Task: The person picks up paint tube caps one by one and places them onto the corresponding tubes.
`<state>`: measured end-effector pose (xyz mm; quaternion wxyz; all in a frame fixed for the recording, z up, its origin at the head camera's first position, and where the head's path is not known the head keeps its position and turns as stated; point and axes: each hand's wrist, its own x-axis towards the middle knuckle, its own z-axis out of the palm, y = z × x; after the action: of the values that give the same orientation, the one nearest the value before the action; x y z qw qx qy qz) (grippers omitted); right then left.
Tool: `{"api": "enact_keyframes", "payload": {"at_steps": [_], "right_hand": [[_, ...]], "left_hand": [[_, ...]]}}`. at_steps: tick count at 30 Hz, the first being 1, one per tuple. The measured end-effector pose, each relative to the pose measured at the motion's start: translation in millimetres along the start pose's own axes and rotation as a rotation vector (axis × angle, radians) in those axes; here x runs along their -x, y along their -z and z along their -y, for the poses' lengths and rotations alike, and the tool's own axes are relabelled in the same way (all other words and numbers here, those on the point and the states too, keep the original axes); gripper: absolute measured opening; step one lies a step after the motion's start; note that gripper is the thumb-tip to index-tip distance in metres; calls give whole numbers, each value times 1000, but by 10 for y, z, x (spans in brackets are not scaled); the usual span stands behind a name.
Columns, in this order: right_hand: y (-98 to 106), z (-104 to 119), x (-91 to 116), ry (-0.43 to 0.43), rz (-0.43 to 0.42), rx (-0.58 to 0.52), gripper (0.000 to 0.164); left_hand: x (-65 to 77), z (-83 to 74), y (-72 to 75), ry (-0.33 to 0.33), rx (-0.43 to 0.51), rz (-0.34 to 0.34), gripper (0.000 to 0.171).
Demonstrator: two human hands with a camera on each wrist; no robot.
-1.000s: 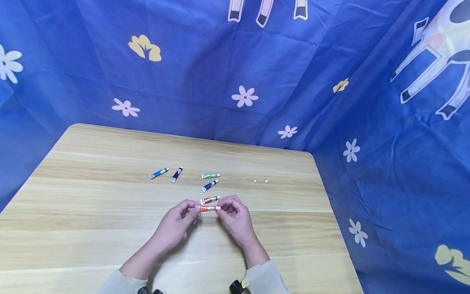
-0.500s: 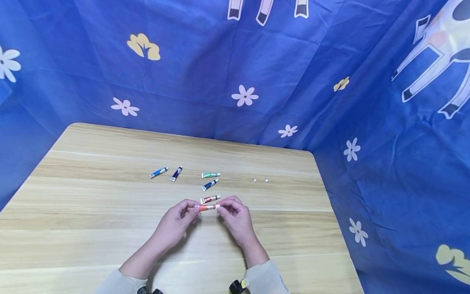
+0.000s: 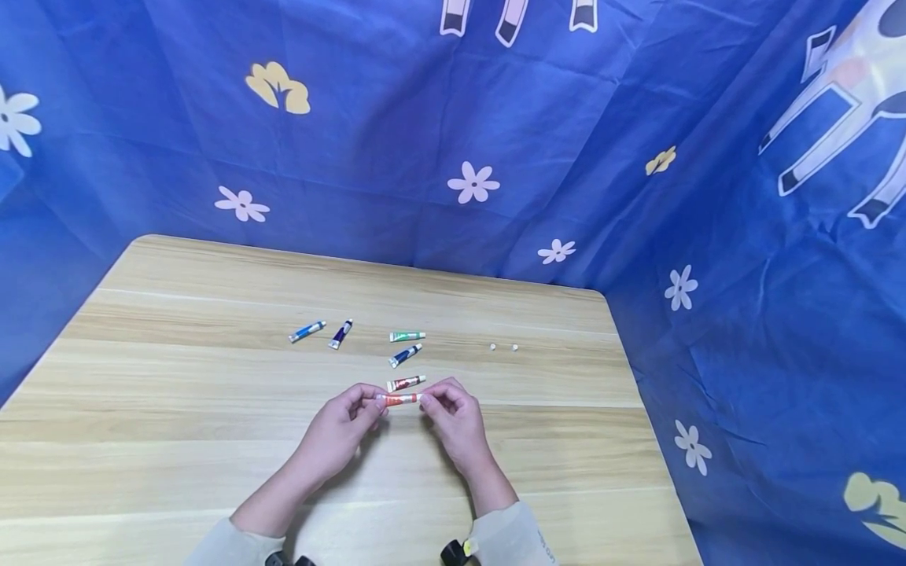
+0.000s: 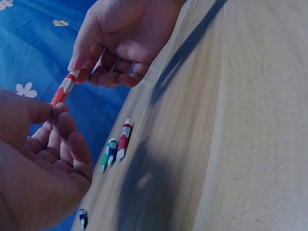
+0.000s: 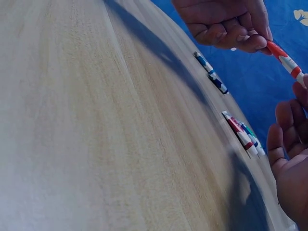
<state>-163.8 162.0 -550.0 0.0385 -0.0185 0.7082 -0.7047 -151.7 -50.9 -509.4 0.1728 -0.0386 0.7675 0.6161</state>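
Observation:
An orange-and-white paint tube point(image 3: 401, 399) is held level between both hands above the table. My left hand point(image 3: 343, 428) pinches its flat crimped end between thumb and fingertips. At the other end, my right hand point(image 3: 456, 424) pinches the white cap, which the fingertips mostly cover. In the left wrist view the orange tube point(image 4: 64, 89) spans the gap between the two hands. Just beyond it on the table lies a dark red paint tube point(image 3: 406, 383), its white cap pointing right.
Behind lie a green tube point(image 3: 406, 336) and a dark blue tube point(image 3: 406, 355). Further left are a light blue tube point(image 3: 307, 331) and a dark violet tube point(image 3: 340, 334). Two small white pieces point(image 3: 503, 347) sit to the right. Blue printed cloth point(image 3: 396, 157) hangs behind the wooden table point(image 3: 177, 456).
Both hands keep their pinch on the orange paint tube. The right thumb and fingertips have shifted slightly at the cap, covering more of it. The other tubes stay where they were.

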Motion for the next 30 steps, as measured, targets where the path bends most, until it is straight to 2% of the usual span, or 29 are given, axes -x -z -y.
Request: {"api": "enact_keyframes", "payload": {"at_steps": [13, 24, 30], "right_hand": [[-60, 20, 16, -50, 43, 67, 20], [-51, -4, 27, -54, 68, 77, 24], [-36, -31, 21, -47, 100, 92, 25]], "left_hand": [[11, 26, -24, -5, -31, -3, 23], [17, 20, -46, 11, -27, -9, 21], [20, 26, -54, -5, -37, -2, 20]]}}
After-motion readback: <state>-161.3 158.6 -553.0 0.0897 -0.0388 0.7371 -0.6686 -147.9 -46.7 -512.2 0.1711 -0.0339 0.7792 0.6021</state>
